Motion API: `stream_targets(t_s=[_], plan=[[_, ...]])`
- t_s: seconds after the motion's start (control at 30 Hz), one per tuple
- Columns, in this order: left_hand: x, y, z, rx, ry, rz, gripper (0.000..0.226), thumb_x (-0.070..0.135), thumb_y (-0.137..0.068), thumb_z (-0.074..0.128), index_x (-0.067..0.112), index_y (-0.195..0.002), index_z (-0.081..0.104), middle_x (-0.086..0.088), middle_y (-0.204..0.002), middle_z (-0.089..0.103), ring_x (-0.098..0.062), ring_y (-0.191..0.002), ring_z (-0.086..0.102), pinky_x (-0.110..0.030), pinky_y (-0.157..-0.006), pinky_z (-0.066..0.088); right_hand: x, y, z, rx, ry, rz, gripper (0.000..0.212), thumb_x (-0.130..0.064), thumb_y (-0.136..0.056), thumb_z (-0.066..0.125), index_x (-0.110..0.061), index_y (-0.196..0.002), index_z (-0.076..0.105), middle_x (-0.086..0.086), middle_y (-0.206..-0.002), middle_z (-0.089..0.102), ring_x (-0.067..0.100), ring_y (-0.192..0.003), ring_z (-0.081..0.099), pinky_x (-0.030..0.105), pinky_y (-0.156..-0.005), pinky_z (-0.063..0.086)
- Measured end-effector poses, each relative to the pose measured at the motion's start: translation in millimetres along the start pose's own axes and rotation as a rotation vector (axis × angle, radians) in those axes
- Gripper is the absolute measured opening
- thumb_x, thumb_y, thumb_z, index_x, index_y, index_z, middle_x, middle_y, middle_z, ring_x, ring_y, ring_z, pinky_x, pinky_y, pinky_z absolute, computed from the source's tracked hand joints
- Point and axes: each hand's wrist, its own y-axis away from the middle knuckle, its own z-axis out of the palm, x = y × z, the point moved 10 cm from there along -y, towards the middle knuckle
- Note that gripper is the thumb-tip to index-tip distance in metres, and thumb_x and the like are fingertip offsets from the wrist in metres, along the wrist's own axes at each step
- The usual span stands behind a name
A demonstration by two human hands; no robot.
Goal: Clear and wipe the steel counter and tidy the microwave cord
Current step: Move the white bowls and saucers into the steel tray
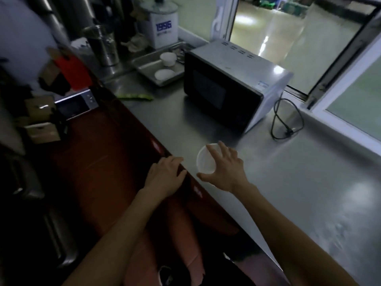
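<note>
A translucent plastic cup (206,159) is gripped by the right hand (224,170) just above the steel counter (288,182), near its front edge; thumb and fingers are curled round the rim. The left hand (167,172) is laid on the counter's edge, fingers relaxed and holding nothing. The microwave (233,83) is set further back, its black cord (288,118) looped loosely on the counter beside it. A steel tray (144,67) with two white bowls (168,58) is seen behind, and a green vegetable (136,97) to the left.
</note>
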Motion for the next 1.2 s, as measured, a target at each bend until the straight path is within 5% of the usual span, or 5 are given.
stream_targets(t_s=[0.5, 1.2], plan=[[-187, 36, -40, 0.106, 0.107, -0.281, 0.051, 0.047, -0.097, 0.048, 0.027, -0.144, 0.043, 0.005, -0.145, 0.048, -0.018, -0.127, 0.048, -0.041, -0.102, 0.044, -179, -77, 54, -0.091, 0.042, -0.262, 0.104, -0.082, -0.067, 0.056, -0.042, -0.151, 0.012, 0.000, -0.161, 0.006, 0.034, -0.143, 0.013, 0.057, -0.106, 0.031], [-330, -144, -78, 0.012, 0.019, -0.371, 0.051, 0.047, -0.099, 0.046, 0.028, -0.146, 0.041, 0.007, -0.147, 0.046, -0.016, -0.132, 0.044, -0.038, -0.104, 0.040, -245, -321, 83, -0.150, -0.053, -0.270, 0.103, -0.081, -0.066, 0.059, -0.040, -0.151, 0.018, 0.005, -0.162, 0.011, 0.038, -0.143, 0.017, 0.060, -0.103, 0.033]])
